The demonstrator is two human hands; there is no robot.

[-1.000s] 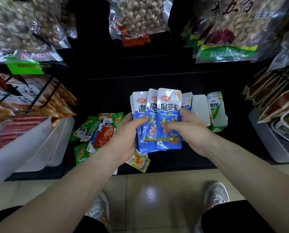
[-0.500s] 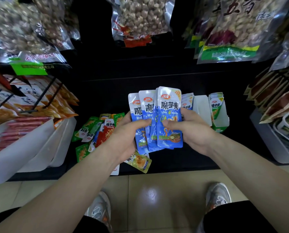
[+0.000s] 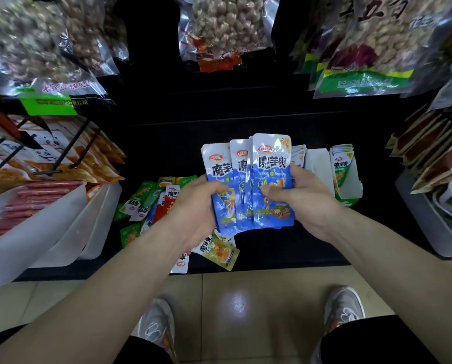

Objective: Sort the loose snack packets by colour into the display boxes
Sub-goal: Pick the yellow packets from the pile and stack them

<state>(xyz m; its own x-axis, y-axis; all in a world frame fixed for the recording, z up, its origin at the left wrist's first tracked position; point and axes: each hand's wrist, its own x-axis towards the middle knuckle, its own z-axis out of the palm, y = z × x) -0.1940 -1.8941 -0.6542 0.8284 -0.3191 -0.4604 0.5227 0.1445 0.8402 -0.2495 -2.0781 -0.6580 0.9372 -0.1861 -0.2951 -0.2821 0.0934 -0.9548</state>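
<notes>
Bare black shelf (image 3: 285, 248) lies open below and right of the fanned blue snack packets (image 3: 248, 185), up to its front edge. To the left, a loose heap of green and red packets (image 3: 146, 203) covers the shelf, hemmed by a white plastic tub (image 3: 96, 222). Behind the fan, a white cardboard display box holding green packets (image 3: 347, 177) stands just right; another white tray (image 3: 424, 227) blocks the far right. Hanging clear bags of nuts (image 3: 224, 30) crowd overhead.

Hanging nut bags (image 3: 226, 27), sausage tub (image 3: 35, 227), 2 grey shoes (image 3: 344, 308)
</notes>
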